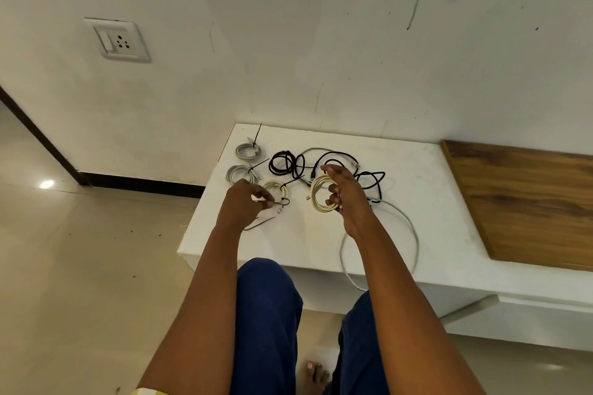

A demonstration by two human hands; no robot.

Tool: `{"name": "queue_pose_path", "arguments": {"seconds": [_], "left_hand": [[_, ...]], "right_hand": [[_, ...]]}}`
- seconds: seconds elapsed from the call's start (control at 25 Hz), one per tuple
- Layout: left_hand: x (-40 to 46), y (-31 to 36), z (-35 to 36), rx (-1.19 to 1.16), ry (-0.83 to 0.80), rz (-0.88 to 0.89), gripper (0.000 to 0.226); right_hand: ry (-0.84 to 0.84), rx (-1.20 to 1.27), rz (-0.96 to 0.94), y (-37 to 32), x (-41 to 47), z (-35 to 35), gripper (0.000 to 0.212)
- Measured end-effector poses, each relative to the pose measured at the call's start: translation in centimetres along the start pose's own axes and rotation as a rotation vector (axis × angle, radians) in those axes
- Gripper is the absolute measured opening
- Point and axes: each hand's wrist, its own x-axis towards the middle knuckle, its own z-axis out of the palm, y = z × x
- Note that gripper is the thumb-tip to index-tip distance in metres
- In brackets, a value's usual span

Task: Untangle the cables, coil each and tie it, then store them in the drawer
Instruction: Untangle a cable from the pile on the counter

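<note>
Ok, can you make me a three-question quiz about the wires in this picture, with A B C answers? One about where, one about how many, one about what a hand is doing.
1. Where do the tied grey cable coils lie?
A. white ledge's far left corner
B. floor
C. wooden panel

2. How many grey coils lie there?
A. five
B. two
C. none

3. What is the right hand doing?
A. resting empty
B. pointing at the wall socket
C. holding a cream cable coil

Answers: A, the grey cable coils sit at the white ledge corner; B, two show; C, the right hand grips the cream cable coil.
</note>
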Motion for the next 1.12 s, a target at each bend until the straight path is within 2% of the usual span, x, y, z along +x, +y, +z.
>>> {"name": "queue_pose_path", "arguments": {"seconds": [0.16, 0.32, 0.52, 0.72, 0.84, 0.92, 1.04, 1.12], "left_hand": [[0.0, 3.7, 0.8, -0.111, 0.073, 0.122, 0.005], [-0.5, 6.4, 2.7, -0.048, 0.123, 0.267, 0.005], [-0.9, 8.0, 4.3, -0.011, 0.142, 0.329, 0.006], [-0.9, 9.0, 4.8, 0.115, 0.286, 0.545, 0.007], [-0.9, 9.3, 5.2, 0.185, 0.308, 0.621, 0.006], [-1.0, 9.4, 5.7, 0.102, 0.224, 0.543, 0.006], [-1.2, 9.9, 6.2, -0.312, -0.009, 0.233, 0.005], [-1.2, 10.3, 6.2, -0.581, -0.109, 0.028, 0.009]], "right_hand": [[0.092, -0.198, -0.077, 0.1, 0.3, -0.3, 0.007], [0.135, -0.308, -0.109, 0.0, 0.7, -1.2, 0.014], [0.226, -0.508, -0.222, -0.4, 1.2, -3.4, 0.013], [0.146, -0.504, -0.194, -0.9, 1.7, -4.8, 0.023], [0.122, -0.491, -0.192, -0.9, 1.9, -5.1, 0.016], [0.128, -0.455, -0.257, -0.9, 1.9, -5.3, 0.009], [0.124, -0.372, -0.34, -1.0, 1.9, -5.4, 0.008], [0.085, -0.345, -0.364, -1.0, 1.9, -5.3, 0.008]]}}
